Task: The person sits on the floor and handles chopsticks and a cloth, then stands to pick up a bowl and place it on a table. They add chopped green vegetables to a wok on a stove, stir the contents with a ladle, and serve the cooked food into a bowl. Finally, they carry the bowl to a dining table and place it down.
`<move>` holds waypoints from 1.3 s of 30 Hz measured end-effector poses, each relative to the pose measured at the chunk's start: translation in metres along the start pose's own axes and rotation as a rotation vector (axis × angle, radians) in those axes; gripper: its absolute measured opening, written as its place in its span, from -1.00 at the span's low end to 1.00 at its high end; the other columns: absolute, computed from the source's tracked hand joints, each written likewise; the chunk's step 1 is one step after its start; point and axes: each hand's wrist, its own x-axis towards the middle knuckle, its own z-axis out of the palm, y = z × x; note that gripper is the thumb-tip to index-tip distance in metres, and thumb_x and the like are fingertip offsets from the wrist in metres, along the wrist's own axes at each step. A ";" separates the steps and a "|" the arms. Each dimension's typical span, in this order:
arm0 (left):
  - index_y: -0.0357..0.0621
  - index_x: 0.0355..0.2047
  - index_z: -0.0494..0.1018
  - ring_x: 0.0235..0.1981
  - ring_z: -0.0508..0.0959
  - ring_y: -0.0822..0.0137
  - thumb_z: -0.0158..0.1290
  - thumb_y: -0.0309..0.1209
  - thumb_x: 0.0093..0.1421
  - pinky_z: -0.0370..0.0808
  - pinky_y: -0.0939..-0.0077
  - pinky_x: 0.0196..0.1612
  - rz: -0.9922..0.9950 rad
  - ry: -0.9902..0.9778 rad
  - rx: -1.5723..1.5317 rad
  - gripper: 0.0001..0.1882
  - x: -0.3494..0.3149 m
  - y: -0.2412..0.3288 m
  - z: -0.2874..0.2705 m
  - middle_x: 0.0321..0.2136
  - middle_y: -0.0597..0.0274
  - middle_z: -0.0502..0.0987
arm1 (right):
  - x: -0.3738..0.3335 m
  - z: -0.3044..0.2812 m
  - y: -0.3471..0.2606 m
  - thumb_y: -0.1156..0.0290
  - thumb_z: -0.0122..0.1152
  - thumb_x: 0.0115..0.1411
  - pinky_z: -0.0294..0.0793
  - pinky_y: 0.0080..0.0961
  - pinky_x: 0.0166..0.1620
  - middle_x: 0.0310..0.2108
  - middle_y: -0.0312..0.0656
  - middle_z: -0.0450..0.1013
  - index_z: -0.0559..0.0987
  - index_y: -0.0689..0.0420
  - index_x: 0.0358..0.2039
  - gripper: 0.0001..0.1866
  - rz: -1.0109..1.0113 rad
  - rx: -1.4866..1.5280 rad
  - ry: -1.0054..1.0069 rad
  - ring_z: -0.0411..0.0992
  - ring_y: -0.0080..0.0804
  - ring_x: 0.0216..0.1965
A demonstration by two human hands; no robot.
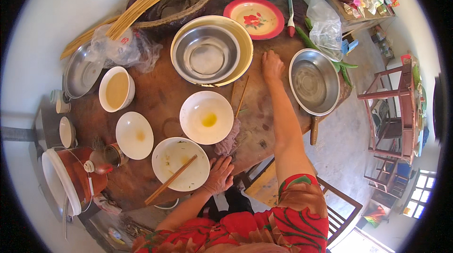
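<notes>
The left hand [219, 176] was placed half-open, seemingly empty, by the rag [229, 142] and bowl [172, 157]; the right hand [272, 66] was curled near the plate [257, 19], contents indeterminable. Reaching was presumed; a firm grip was judged necessary next.

Honestly nothing I can read here, folks. Best candidate is the crumpled clear plastic bag [141, 55] at the upper left of the table [155, 102]: it's got some red printing [125, 41] on it, but it's too small and creased for me to make out. There's also a bright red-and-yellow bit [394, 0] by the shelf at the upper right, way too tiny and blurry to tell if there's lettering on it. The red-rimmed plate [238, 12] just has a red flower [254, 19], so that's a picture, not writing.
</notes>
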 end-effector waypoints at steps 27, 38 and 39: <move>-0.09 -0.20 0.34 0.12 0.18 0.13 0.06 -0.27 -0.16 0.08 0.10 0.12 -0.013 0.027 0.085 -0.56 -0.005 0.015 -0.005 0.04 0.11 0.24 | -0.148 -0.196 0.032 0.20 -0.07 0.22 -0.03 -0.69 -0.78 -0.77 -0.39 0.05 0.29 0.03 -0.60 -0.71 1.042 2.356 -0.924 0.02 -0.64 -0.81; -0.15 -0.19 0.35 0.13 0.16 0.10 0.08 -0.31 -0.14 0.10 0.05 0.13 0.023 0.110 0.010 -0.55 -0.017 0.008 0.000 0.06 0.06 0.23 | -0.219 -0.249 0.007 0.20 -0.14 0.25 0.01 -0.66 -0.77 -0.73 -0.36 0.05 0.26 0.05 -0.59 -0.69 1.077 2.421 -0.934 0.02 -0.61 -0.79; -0.16 -0.18 0.35 0.13 0.16 0.09 0.07 -0.33 -0.14 0.11 0.08 0.14 0.033 0.139 -0.032 -0.55 -0.019 0.004 0.007 0.06 0.05 0.23 | -0.227 -0.255 0.001 0.21 -0.17 0.26 0.00 -0.66 -0.77 -0.72 -0.35 0.05 0.25 0.05 -0.59 -0.69 1.078 2.421 -0.952 0.02 -0.60 -0.79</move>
